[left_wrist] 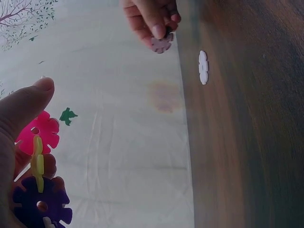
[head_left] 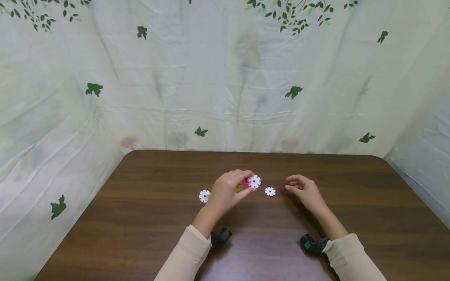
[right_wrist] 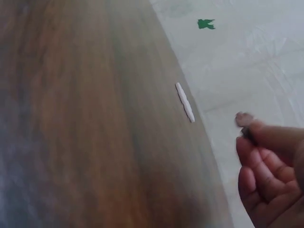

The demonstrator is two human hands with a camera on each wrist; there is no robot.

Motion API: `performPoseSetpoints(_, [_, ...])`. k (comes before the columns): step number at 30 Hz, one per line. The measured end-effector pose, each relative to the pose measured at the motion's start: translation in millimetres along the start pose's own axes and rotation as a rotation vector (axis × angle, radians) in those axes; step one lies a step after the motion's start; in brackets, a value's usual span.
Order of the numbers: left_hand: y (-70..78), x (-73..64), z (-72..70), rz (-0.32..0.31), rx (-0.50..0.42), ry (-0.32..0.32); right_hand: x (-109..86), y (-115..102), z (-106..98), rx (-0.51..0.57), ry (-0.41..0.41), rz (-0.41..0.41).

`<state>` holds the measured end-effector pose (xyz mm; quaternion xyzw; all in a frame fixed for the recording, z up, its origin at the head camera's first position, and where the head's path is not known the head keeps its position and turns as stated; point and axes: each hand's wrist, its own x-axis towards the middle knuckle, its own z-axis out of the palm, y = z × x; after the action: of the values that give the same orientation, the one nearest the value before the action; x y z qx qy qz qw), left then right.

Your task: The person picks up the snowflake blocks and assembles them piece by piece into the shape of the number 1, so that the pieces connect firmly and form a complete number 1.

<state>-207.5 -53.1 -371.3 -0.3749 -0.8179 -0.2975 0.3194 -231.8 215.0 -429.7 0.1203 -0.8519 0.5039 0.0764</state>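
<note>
My left hand (head_left: 226, 191) grips a chain of slotted snowflake discs. A pink disc (left_wrist: 40, 133), a yellow disc (left_wrist: 37, 164) and a dark purple disc (left_wrist: 42, 204) show in the left wrist view. In the head view, white discs appear at both sides of that hand, one by its fingertips (head_left: 254, 181) and one at its left (head_left: 204, 196). Thumb and finger of my right hand (head_left: 306, 192) pinch a small mauve-grey slotted disc (left_wrist: 161, 43) with a dark bit beside it; the head view hides it. Between the hands, a loose white disc (head_left: 270, 191) lies flat.
A brown wooden table (head_left: 147, 234) with rounded far corners is below both hands. Behind it hangs a pale curtain (head_left: 211, 78) printed with leaves and green birds. Black wrist cameras (head_left: 220, 238) sit near the cuffs of beige sleeves (head_left: 353, 253).
</note>
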Motion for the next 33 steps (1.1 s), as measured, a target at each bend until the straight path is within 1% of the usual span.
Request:
performPoseSetpoints(3, [0.3,0.0,0.5,0.0,0.004,-0.004,0.1,-7.8,-1.8,0.048,0.004,-0.002])
performPoseSetpoints(7, [0.3,-0.1,0.7,-0.001,0.01,-0.009,0.4,-20.1,-2.8,0.077,0.014,-0.025])
performPoseSetpoints(16, [1.4,0.4,1.5,0.008,0.014,-0.016,-5.9,-53.4,-2.3,0.14,0.014,-0.142])
performPoseSetpoints(20, [2.5,0.6,1.7,0.019,0.022,-0.016,-10.1,-66.6,0.8,0.159,0.01,-0.179])
performPoseSetpoints(24, [3.4,0.8,2.1,0.025,0.025,-0.013,-13.6,-76.3,5.6,0.17,0.005,-0.195])
performPoseSetpoints(28, [3.6,0.7,2.5,0.022,0.027,-0.022,-17.3,-82.5,9.1,0.156,0.003,-0.218])
performPoseSetpoints(33, [4.8,1.1,2.7,0.027,0.029,-0.033,-26.1,-109.1,9.4,0.102,0.02,-0.249])
